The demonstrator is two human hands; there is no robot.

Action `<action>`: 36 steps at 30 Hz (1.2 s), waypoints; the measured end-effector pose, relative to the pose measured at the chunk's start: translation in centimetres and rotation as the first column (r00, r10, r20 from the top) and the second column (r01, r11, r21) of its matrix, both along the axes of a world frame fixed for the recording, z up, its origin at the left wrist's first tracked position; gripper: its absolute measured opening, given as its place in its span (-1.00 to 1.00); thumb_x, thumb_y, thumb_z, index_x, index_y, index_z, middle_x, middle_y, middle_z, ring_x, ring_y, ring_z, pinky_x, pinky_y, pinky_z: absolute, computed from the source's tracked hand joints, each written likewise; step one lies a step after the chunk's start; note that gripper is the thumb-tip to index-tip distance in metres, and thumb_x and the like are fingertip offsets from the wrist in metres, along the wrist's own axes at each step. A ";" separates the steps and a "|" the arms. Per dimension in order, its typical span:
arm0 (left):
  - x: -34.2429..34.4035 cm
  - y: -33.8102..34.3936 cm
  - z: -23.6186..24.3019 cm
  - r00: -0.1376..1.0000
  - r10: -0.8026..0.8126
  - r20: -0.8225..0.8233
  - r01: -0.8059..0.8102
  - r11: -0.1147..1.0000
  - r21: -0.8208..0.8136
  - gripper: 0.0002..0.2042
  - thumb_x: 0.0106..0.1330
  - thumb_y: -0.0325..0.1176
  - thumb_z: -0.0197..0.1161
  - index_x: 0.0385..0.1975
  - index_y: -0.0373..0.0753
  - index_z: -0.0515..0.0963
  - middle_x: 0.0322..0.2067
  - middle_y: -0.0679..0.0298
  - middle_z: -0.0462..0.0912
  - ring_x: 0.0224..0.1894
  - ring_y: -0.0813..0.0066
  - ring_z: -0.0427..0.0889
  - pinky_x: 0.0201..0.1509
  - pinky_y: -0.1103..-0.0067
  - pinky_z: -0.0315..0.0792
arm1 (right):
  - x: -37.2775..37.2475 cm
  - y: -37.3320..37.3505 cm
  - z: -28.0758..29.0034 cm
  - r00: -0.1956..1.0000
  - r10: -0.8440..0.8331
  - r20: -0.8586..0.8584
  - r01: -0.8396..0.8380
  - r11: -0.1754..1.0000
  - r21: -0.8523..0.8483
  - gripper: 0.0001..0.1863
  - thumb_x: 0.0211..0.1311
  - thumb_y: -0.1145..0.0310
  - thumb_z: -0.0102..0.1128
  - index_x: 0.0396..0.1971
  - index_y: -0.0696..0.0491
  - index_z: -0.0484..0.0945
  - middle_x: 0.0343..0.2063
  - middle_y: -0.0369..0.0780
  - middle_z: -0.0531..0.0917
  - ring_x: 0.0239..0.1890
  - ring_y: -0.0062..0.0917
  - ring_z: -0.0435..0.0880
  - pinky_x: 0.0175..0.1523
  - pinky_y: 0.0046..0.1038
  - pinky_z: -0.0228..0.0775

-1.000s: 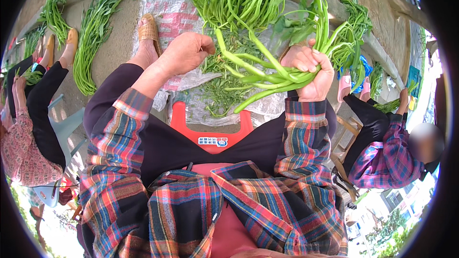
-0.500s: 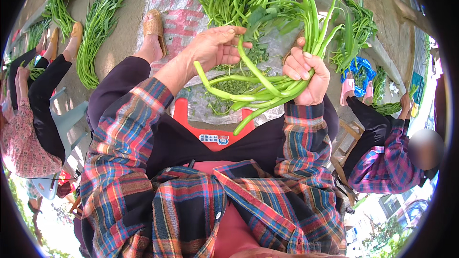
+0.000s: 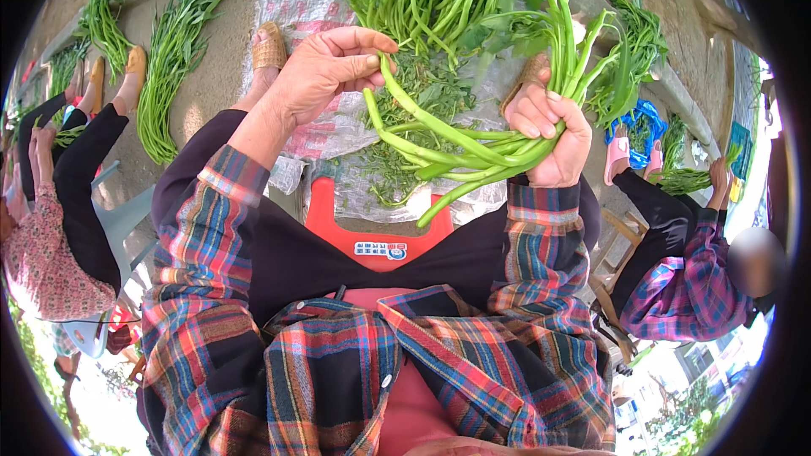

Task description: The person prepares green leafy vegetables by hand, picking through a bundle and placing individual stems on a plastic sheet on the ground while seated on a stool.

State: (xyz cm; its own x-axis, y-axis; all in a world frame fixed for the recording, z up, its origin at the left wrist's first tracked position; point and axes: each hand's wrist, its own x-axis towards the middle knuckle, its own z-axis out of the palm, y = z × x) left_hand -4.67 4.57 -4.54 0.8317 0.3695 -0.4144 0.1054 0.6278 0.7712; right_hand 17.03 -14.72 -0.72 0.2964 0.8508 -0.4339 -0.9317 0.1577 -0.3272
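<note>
The right hand (image 3: 553, 139) grips a bunch of green stems (image 3: 473, 148) while the left hand (image 3: 329, 67) pinches one stem, probably sorting; next, pull gently.

Bright, hard daylight casts sharp shadows; the centre is crisp, while fisheye edges bend into black.

Leafy bunch (image 3: 473, 0) blocks ahead; red stool (image 3: 372, 232) below hands.
</note>
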 end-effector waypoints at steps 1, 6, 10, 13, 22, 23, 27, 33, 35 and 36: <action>0.0 0.0 0.2 1.000 -0.008 0.013 0.008 1.000 0.020 -0.79 0.24 -0.45 0.14 -0.14 -0.28 0.50 -0.33 0.30 0.61 -0.40 0.66 0.56 -0.30 0.75 0.47 | 0.0 0.0 -0.1 1.000 0.006 0.006 -0.006 1.000 0.003 -0.75 0.09 0.55 -0.07 -0.17 0.16 0.36 -0.69 -0.39 0.23 -0.68 -0.72 0.19 -0.51 -0.61 0.12; -0.2 -0.1 0.8 0.995 -0.045 -0.090 0.063 0.978 0.201 -0.83 0.21 -0.50 0.16 -0.21 -0.32 0.55 -0.43 0.35 0.61 -0.44 0.71 0.53 -0.28 0.75 0.45 | 0.0 0.0 -0.1 1.000 0.013 0.023 -0.013 1.000 -0.012 -0.76 0.09 0.55 -0.07 -0.18 0.15 0.37 -0.69 -0.39 0.23 -0.68 -0.72 0.19 -0.51 -0.61 0.11; -0.6 0.5 0.4 0.979 -0.039 -0.202 0.118 0.911 0.396 -0.86 0.21 -0.48 0.18 -0.26 -0.33 0.58 -0.44 0.36 0.60 -0.42 0.73 0.51 -0.32 0.75 0.43 | 0.1 -0.1 -0.3 1.000 -0.012 0.023 0.012 1.000 -0.019 -0.76 0.09 0.56 -0.06 -0.19 0.15 0.38 -0.69 -0.39 0.23 -0.68 -0.72 0.20 -0.51 -0.61 0.11; -0.9 0.6 0.3 0.968 0.012 -0.250 0.113 0.869 0.481 -0.86 0.21 -0.50 0.17 -0.26 -0.33 0.58 -0.47 0.38 0.58 -0.46 0.74 0.47 -0.35 0.75 0.40 | 0.2 -0.1 -0.4 0.999 -0.023 0.033 0.024 0.999 -0.039 -0.76 0.08 0.56 -0.05 -0.19 0.15 0.38 -0.69 -0.39 0.23 -0.68 -0.72 0.20 -0.51 -0.61 0.11; -1.3 0.5 0.8 0.951 -0.014 -0.310 0.201 0.789 0.580 -0.85 0.15 -0.50 0.17 -0.30 -0.36 0.58 -0.54 0.47 0.51 -0.49 0.79 0.39 -0.42 0.77 0.31 | 0.4 -0.3 -0.5 0.996 -0.073 0.051 0.076 0.995 -0.066 -0.76 0.07 0.56 -0.04 -0.20 0.15 0.38 -0.69 -0.39 0.23 -0.67 -0.71 0.20 -0.51 -0.61 0.10; -1.3 0.6 0.8 0.950 -0.014 -0.311 0.208 0.771 0.602 -0.87 0.13 -0.49 0.17 -0.35 -0.36 0.56 -0.56 0.47 0.50 -0.51 0.80 0.38 -0.43 0.77 0.31 | 0.4 -0.3 -0.6 0.995 -0.079 0.058 0.083 0.994 -0.071 -0.76 0.07 0.56 -0.04 -0.21 0.15 0.39 -0.69 -0.40 0.23 -0.68 -0.71 0.20 -0.51 -0.61 0.10; -1.4 1.0 0.7 0.963 -0.003 -0.271 0.160 0.813 0.560 -0.92 0.10 -0.49 0.14 -0.44 -0.33 0.52 -0.60 0.51 0.44 -0.55 0.82 0.31 -0.50 0.77 0.22 | 0.7 -0.5 -0.7 0.990 -0.122 0.074 0.130 0.986 -0.100 -0.76 0.06 0.57 -0.04 -0.22 0.15 0.39 -0.70 -0.40 0.22 -0.68 -0.71 0.19 -0.52 -0.61 0.10; -1.2 0.6 -0.8 0.980 0.166 -0.111 -0.131 0.954 0.272 -0.98 0.11 -0.49 0.11 -0.52 -0.24 0.44 -0.60 0.43 0.45 -0.58 0.76 0.29 -0.52 0.74 0.18 | 0.7 -0.3 -1.1 0.979 -0.169 0.114 0.182 0.976 -0.118 -0.76 0.04 0.59 -0.04 -0.24 0.14 0.40 -0.70 -0.40 0.22 -0.69 -0.71 0.18 -0.52 -0.61 0.09; -1.1 0.2 -0.9 0.972 0.222 -0.077 -0.214 0.972 0.097 -0.97 0.12 -0.49 0.09 -0.53 -0.23 0.43 -0.60 0.38 0.46 -0.59 0.70 0.29 -0.52 0.71 0.19 | 0.6 -0.2 -1.1 0.979 -0.174 0.105 0.186 0.976 -0.114 -0.77 0.03 0.60 -0.04 -0.25 0.14 0.40 -0.71 -0.40 0.22 -0.69 -0.70 0.17 -0.52 -0.61 0.08; -1.0 0.0 -1.0 0.967 0.251 -0.043 -0.251 0.968 0.003 -0.97 0.12 -0.49 0.08 -0.52 -0.23 0.42 -0.60 0.36 0.45 -0.59 0.67 0.29 -0.52 0.69 0.19 | 0.6 -0.2 -1.1 0.979 -0.172 0.113 0.184 0.977 -0.108 -0.77 0.03 0.60 -0.04 -0.25 0.14 0.40 -0.71 -0.40 0.22 -0.69 -0.70 0.17 -0.52 -0.61 0.08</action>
